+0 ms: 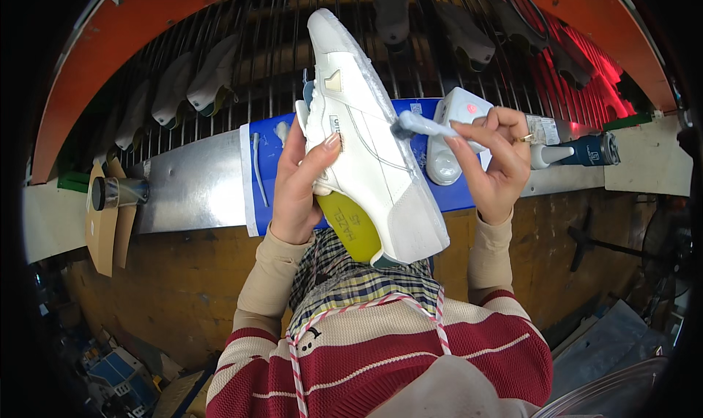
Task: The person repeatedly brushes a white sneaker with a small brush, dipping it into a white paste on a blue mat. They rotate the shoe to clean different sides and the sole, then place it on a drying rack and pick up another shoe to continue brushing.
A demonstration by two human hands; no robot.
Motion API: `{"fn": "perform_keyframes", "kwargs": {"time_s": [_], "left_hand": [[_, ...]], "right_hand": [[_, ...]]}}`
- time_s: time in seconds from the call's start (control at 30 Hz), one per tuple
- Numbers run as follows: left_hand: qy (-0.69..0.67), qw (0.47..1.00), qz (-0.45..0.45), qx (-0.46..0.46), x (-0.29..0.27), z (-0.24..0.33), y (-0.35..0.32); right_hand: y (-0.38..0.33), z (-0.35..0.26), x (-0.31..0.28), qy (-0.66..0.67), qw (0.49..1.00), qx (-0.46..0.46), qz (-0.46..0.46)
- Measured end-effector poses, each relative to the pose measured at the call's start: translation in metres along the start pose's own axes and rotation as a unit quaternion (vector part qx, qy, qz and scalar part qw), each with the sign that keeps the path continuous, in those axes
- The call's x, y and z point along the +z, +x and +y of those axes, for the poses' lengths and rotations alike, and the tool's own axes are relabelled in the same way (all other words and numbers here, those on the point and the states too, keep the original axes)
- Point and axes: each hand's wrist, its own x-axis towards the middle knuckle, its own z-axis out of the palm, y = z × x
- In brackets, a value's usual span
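A white sneaker (370, 151) is held up on its side, toe pointing away from me. My left hand (299, 187) grips it by the collar and tongue, thumb on the upper. A yellow-green shoe last (350, 226) fills its opening. Between thumb and fingers my right hand (496, 158) pinches a small brush (428, 126) with a pale, whitish handle. Its dark bristles meet the sneaker's lower edge near the middle, where a glossy, wet-looking band runs along the border. Behind the brush stands a white container (444, 163) with a round cup at its front.
Beneath lies a blue mat (454, 197) on a metal ledge (190, 198). Beyond it, a rack of metal rods (278, 74) carries several grey-white shoes (212, 74). At right lies a dark bottle with a white nozzle (586, 153); a cardboard piece (102, 228) stands at left.
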Motion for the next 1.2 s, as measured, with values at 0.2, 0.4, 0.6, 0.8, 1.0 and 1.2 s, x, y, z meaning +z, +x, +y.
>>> {"fn": "perform_keyframes", "kwargs": {"time_s": [0.2,0.4,0.6,0.8,1.0,1.2], "left_hand": [[-0.005,1.0,-0.01,-0.004,-0.001,0.0,-0.004],[-0.004,1.0,-0.015,-0.004,-0.001,0.0,-0.005],[-0.005,1.0,0.0,0.006,-0.005,0.004,-0.002],[-0.012,1.0,0.003,0.009,-0.009,0.004,0.0],[-0.029,0.999,0.01,-0.009,-0.012,0.003,0.001],[-0.04,0.999,-0.034,-0.008,-0.027,-0.003,0.002]], "right_hand": [[0.035,0.008,0.011,-0.039,0.993,-0.106,0.026],[0.058,0.015,0.009,-0.02,0.991,-0.132,-0.004],[0.042,0.01,-0.005,-0.002,0.992,-0.112,-0.059],[0.026,0.009,-0.015,0.028,0.992,-0.066,-0.102],[0.013,0.008,-0.027,0.057,0.986,0.011,-0.154],[0.0,0.018,-0.037,0.188,0.959,0.096,-0.189]]}}
